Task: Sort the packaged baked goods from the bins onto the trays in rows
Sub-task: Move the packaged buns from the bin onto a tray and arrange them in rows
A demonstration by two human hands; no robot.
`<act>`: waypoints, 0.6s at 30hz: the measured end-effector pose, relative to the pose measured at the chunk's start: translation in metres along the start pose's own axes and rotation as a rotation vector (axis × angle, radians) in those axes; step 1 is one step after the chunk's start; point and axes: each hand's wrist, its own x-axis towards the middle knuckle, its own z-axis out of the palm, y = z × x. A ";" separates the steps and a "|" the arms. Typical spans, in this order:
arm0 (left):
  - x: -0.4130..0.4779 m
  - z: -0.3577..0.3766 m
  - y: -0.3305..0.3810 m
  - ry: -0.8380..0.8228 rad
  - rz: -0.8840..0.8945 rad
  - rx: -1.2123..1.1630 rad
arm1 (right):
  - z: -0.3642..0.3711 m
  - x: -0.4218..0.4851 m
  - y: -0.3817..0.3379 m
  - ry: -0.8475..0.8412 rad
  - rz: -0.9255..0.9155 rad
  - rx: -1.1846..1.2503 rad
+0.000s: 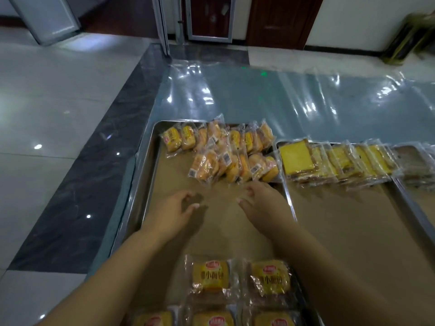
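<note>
A metal tray (147, 158) lined with brown paper lies in front of me. Along its far end stand two overlapping rows of small wrapped yellow buns (231, 158). More wrapped buns (240, 281) lie flat at the near end, between my forearms. My left hand (175, 209) hovers over the bare paper in the middle of the tray, fingers loosely curled, holding nothing. My right hand (259, 200) reaches toward the near row of buns with fingers relaxed; it holds nothing.
A second tray (329, 220) to the right carries a row of wrapped yellow cake slices (334, 162) at its far end. A third tray (414, 201) shows at the right edge. Clear plastic sheeting (282, 100) covers the floor beyond. Dark tiles (94, 161) run along the left.
</note>
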 end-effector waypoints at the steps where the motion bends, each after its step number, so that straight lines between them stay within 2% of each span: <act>1: 0.013 -0.004 -0.002 0.009 -0.004 -0.010 | 0.001 0.013 -0.007 0.010 -0.016 0.002; 6: 0.072 -0.013 -0.007 0.031 0.021 -0.077 | 0.006 0.069 -0.036 0.065 -0.057 -0.035; 9: 0.101 -0.010 -0.006 0.063 0.090 0.046 | 0.014 0.091 -0.044 0.044 -0.003 -0.123; 13: 0.125 0.001 -0.005 -0.097 0.163 0.136 | 0.025 0.107 -0.046 0.012 0.124 -0.237; 18: 0.133 0.005 -0.010 -0.133 0.181 0.210 | 0.032 0.111 -0.042 0.055 0.155 -0.224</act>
